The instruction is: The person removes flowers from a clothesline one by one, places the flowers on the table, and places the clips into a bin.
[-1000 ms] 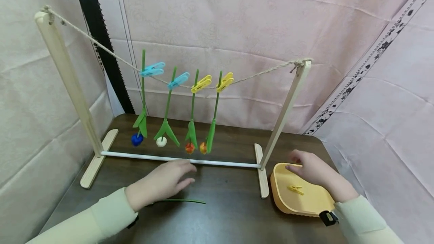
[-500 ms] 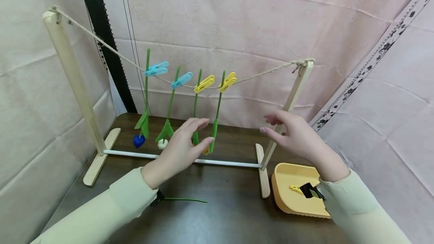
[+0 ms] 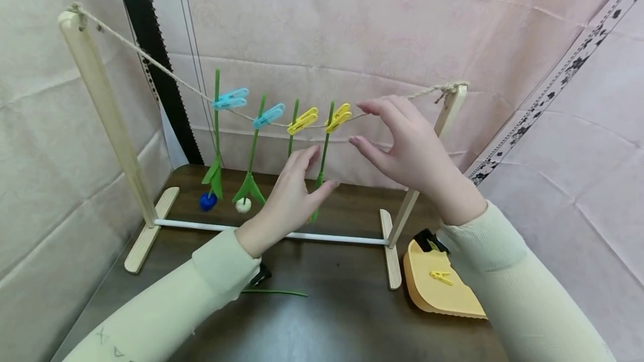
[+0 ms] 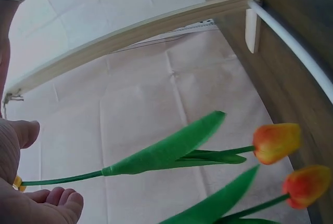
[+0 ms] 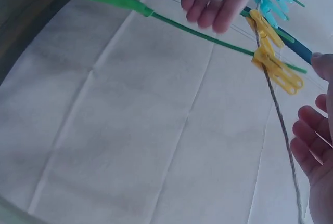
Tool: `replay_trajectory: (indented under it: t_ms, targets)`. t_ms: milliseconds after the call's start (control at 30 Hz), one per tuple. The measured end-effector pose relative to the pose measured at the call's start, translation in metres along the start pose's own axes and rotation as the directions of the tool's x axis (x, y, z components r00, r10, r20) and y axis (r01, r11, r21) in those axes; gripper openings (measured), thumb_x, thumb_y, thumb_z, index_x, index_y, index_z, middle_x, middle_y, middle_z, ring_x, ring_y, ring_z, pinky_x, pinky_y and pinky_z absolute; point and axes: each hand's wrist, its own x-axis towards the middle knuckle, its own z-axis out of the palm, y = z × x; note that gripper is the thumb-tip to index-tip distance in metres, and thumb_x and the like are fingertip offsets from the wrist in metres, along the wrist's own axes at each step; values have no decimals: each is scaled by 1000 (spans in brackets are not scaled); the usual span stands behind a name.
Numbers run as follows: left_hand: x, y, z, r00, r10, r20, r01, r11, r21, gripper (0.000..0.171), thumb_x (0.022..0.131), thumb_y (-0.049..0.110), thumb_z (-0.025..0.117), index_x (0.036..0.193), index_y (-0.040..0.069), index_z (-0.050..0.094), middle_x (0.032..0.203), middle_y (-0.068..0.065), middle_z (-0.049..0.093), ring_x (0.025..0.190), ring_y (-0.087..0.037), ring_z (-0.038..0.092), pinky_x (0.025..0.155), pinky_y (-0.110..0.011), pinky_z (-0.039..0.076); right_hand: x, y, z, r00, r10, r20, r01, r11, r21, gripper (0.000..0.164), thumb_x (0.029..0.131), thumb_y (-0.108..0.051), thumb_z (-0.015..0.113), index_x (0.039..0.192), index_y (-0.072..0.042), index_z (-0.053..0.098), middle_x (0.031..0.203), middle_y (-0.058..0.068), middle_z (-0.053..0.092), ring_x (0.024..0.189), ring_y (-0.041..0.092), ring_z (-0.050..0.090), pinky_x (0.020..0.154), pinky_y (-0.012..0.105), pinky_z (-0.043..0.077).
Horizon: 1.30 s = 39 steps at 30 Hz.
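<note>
My left hand [image 3: 287, 200] is raised in front of the hanging tulips, thumb spread from the fingers and nothing gripped. Its fingers lie close beside the stem of the rightmost orange-yellow tulip [image 4: 277, 143]. My right hand [image 3: 412, 149] hovers at the rope [image 5: 278, 109], just right of the last yellow clothespin [image 3: 338, 118], with thumb and fingers apart. A second yellow clothespin [image 3: 303, 121] holds another orange tulip [image 4: 308, 186], largely hidden by my left hand in the head view. Further left, blue clothespins [image 3: 230, 99] hold a blue tulip [image 3: 208, 201] and a white tulip [image 3: 244, 205].
Wooden posts [image 3: 108, 116] with feet carry the rope; a white bar [image 3: 347, 238] joins them low down. A yellow tray [image 3: 420, 295] at the right holds a yellow clothespin [image 3: 441, 277]. A green stem [image 3: 276, 293] lies on the dark table [image 3: 342, 317] in front.
My right hand has risen from over the tray and moved left to the rope. My left hand has lifted from near the table up to the rightmost tulip's stem.
</note>
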Motion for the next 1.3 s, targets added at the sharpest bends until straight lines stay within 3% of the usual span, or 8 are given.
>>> replay_trajectory:
  t_ms: [200, 467, 867, 1300]
  targets:
    - [15, 1, 5, 1000, -23, -21, 22, 999, -40, 64, 94, 29, 65, 145, 5, 37, 136, -11, 44, 124, -20, 46, 102, -33, 40, 15, -2, 9, 998, 28, 63, -21, 993, -114, 45, 89, -18, 72, 129, -3, 57, 114, 12, 62, 107, 30, 53, 92, 41, 43]
    - [21, 2, 8, 995, 48, -91, -57, 994, -98, 39, 98, 18, 57, 133, 2, 49, 123, -8, 52, 113, -16, 52, 97, -30, 44, 22, -1, 16, 999, -19, 46, 29, 970, -241, 30, 93, -10, 64, 121, 2, 62, 105, 14, 64, 101, 34, 56, 93, 45, 41]
    - [24, 6, 10, 988, 82, -129, -99, 986, -135, 17, 99, 8, 54, 114, 4, 60, 108, -4, 59, 95, -11, 59, 82, -26, 52, 22, -6, 21, 999, -33, 0, 32, 984, -177, 18, 97, -13, 57, 105, 1, 64, 93, 11, 64, 89, 32, 54, 81, 44, 41]
    - [20, 0, 10, 989, 96, -111, -111, 984, -138, 13, 99, 6, 54, 110, 7, 60, 103, 0, 58, 92, -11, 59, 79, -26, 53, 18, -12, 16, 994, -102, -32, 99, 992, -73, 7, 94, -8, 62, 92, -3, 64, 83, 6, 63, 84, 26, 54, 78, 39, 41]
